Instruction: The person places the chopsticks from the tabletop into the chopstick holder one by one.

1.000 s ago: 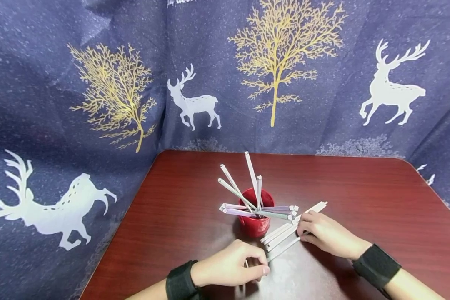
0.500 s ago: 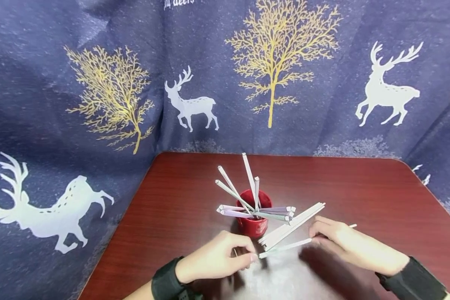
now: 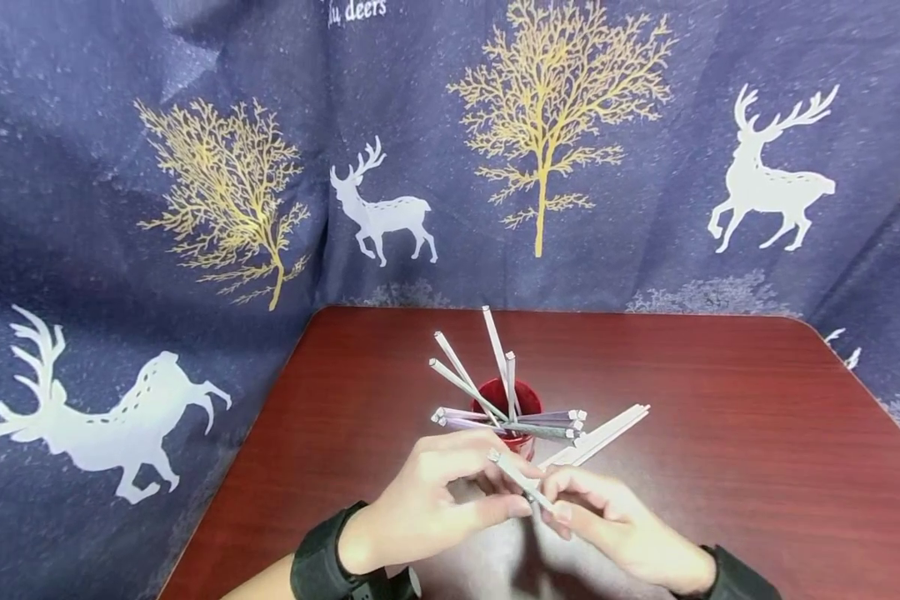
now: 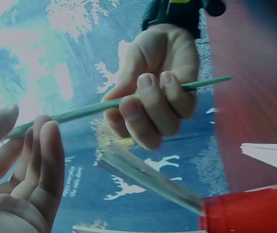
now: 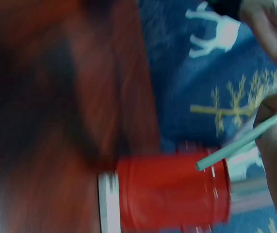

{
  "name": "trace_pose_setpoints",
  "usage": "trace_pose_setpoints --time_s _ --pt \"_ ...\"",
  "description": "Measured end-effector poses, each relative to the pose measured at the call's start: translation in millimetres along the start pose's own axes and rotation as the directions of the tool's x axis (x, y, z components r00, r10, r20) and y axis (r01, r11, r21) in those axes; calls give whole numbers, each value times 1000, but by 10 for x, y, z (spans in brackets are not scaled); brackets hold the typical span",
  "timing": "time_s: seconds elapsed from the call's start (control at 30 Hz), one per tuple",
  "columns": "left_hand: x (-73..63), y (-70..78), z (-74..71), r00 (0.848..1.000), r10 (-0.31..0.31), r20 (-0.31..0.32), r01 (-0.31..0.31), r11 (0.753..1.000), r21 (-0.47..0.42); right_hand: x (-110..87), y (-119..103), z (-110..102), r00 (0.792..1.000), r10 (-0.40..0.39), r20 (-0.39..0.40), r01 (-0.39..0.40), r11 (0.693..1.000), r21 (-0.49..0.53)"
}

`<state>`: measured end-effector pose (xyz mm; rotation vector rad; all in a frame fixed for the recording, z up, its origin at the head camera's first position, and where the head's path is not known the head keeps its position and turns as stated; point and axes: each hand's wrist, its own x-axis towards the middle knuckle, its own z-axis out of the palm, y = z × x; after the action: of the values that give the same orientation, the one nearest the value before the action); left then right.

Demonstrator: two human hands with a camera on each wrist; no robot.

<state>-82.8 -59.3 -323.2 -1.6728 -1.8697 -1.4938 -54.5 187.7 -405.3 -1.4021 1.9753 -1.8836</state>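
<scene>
A pale green chopstick (image 3: 516,475) is held up between the hands above the table. My left hand (image 3: 438,492) pinches it near one end, its fingers and thumb seen at the left of the left wrist view. The right hand (image 3: 618,521) grips it too, fingers curled round it in the left wrist view (image 4: 153,92). The thin tip sticks out past the right hand in the right wrist view. Behind the hands stands a red cup (image 3: 521,447) holding several chopsticks (image 3: 461,382) that lean outward. More white chopsticks (image 3: 607,435) lie on the table to the cup's right, partly hidden.
The reddish-brown wooden table (image 3: 720,392) runs back to a blue cloth (image 3: 390,75) printed with white deer and yellow trees. Fanned chopstick ends reach out past the cup's rim on both sides.
Both hands have come together in front of the cup. The chopstick, earlier stretched low between them over the table, is now lifted and turned, its thick end pointing up and to the left.
</scene>
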Motion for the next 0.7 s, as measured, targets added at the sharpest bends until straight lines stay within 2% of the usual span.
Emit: trace_pose_setpoints --time_s 0.03,0.1,0.17,0.27,0.33,0.37,0.43,0.47,0.5,0.57,0.63,0.7 --pt "40 21 -19 999 40 -27 -39 999 33 32 24 49 1000 7 -2 -7 999 47" --pt "123 80 -73 995 75 -61 -71 996 60 79 61 118 1000 17 -15 -16 993 113" --pt "216 145 -153 994 70 -86 -64 995 72 110 85 148 999 30 -44 -23 990 136" --pt "374 199 -328 989 55 -139 -41 994 98 119 105 140 993 51 -110 -40 994 98" --pt "476 187 -468 984 27 -177 -7 993 117 87 111 116 981 99 -169 -88 994 69" --pt "522 169 -540 981 1 -195 24 992 126 63 115 97 972 118 -201 -116 993 21" --pt "602 104 -672 975 -76 -210 100 990 104 -6 139 47 954 138 -267 -169 981 -99" --pt "636 65 -727 969 -131 -211 152 985 87 -43 158 11 946 126 -300 -188 965 -186" --pt "661 21 -776 961 -183 -206 201 977 72 -80 182 -34 938 112 -329 -212 934 -286" --pt "694 -78 -850 940 -278 -196 293 954 55 -153 243 -147 922 69 -380 -264 833 -487" --pt "702 -185 -888 922 -340 -185 358 931 75 -230 313 -280 904 43 -425 -324 719 -615" --pt "687 -290 -903 914 -367 -174 390 912 125 -308 368 -420 885 59 -461 -395 618 -680"
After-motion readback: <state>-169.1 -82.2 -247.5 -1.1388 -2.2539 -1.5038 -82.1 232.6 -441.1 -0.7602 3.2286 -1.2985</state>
